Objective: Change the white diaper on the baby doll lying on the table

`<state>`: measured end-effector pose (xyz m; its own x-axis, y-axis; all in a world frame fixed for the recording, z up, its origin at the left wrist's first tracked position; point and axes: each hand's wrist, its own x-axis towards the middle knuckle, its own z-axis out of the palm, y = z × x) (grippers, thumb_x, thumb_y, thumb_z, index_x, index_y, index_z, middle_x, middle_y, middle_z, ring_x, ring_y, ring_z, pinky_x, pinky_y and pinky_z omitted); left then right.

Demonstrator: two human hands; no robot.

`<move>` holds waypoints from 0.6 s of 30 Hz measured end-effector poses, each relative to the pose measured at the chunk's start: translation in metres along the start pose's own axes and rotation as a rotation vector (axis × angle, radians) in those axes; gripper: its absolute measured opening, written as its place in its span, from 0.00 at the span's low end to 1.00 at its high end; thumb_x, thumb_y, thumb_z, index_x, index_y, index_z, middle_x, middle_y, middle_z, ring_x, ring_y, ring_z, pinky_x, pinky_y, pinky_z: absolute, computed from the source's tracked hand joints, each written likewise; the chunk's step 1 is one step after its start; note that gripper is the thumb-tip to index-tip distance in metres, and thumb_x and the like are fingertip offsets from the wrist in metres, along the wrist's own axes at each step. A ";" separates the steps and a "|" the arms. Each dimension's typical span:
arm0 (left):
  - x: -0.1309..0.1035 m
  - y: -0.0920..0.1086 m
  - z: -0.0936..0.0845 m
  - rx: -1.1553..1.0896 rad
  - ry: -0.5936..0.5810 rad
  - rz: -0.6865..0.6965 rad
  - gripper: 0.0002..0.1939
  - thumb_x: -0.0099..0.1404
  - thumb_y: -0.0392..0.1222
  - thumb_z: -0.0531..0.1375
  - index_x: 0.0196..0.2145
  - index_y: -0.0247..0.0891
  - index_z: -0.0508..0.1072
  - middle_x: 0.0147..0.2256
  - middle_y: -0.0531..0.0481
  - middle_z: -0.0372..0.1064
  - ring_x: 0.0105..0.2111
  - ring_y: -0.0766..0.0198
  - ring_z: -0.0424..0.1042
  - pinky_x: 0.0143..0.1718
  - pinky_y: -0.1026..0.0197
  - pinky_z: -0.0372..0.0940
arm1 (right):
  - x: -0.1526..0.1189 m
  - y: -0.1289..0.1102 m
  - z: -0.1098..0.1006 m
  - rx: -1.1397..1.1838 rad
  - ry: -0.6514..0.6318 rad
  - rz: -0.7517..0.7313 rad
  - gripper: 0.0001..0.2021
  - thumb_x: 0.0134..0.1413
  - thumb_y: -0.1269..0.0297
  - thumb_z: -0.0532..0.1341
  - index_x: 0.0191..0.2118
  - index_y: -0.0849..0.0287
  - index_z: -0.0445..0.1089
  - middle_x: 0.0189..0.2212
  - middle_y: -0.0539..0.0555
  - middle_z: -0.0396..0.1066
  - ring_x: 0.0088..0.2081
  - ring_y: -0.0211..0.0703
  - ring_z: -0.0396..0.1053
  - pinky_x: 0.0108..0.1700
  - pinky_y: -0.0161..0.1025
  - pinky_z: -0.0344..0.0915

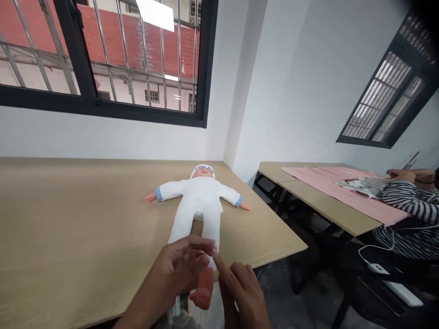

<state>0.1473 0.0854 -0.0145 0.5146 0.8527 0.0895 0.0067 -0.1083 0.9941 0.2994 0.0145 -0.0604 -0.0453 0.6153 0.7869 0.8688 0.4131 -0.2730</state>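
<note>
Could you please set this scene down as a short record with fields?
Doll: on its back, arms spread, white suit with blue cuffs
Surface: wooden table
Left hand: over the doll's legs, fingers bent
Right hand: beside it, index finger extended to the left fingertips
Visible foot: bare, below the hands
Right side: pink cloth on another table, person in striped sleeves
</note>
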 end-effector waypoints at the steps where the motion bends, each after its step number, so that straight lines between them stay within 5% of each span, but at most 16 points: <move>1: -0.004 -0.002 0.004 -0.098 -0.002 -0.033 0.18 0.54 0.56 0.60 0.34 0.40 0.74 0.34 0.46 0.72 0.32 0.61 0.70 0.36 0.61 0.65 | 0.005 -0.002 0.000 -0.027 -0.009 -0.051 0.27 0.59 0.69 0.49 0.63 0.46 0.48 0.20 0.50 0.64 0.21 0.40 0.63 0.21 0.36 0.62; 8: -0.010 0.000 0.012 -0.407 -0.043 -0.121 0.16 0.50 0.55 0.64 0.27 0.38 0.74 0.22 0.49 0.68 0.21 0.66 0.65 0.25 0.63 0.62 | 0.018 -0.010 -0.002 -0.117 0.027 -0.214 0.27 0.60 0.65 0.52 0.63 0.53 0.47 0.17 0.49 0.60 0.19 0.39 0.59 0.20 0.37 0.54; 13: -0.014 0.006 0.007 -0.440 0.089 -0.104 0.15 0.45 0.51 0.67 0.28 0.40 0.74 0.22 0.52 0.67 0.22 0.67 0.65 0.25 0.63 0.64 | 0.012 -0.004 0.008 -0.148 0.070 -0.228 0.23 0.60 0.63 0.49 0.61 0.49 0.52 0.17 0.50 0.59 0.18 0.42 0.58 0.22 0.41 0.55; 18: -0.016 0.004 -0.003 -0.347 0.148 -0.023 0.12 0.49 0.48 0.66 0.28 0.39 0.72 0.26 0.51 0.70 0.27 0.66 0.68 0.30 0.64 0.65 | 0.038 -0.004 -0.018 -0.219 -0.090 -0.374 0.23 0.57 0.62 0.52 0.59 0.44 0.57 0.16 0.50 0.60 0.18 0.43 0.57 0.24 0.41 0.56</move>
<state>0.1366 0.0725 -0.0122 0.3885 0.9201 0.0496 -0.2867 0.0695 0.9555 0.3026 0.0243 -0.0191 -0.4108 0.5104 0.7554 0.8679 0.4727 0.1526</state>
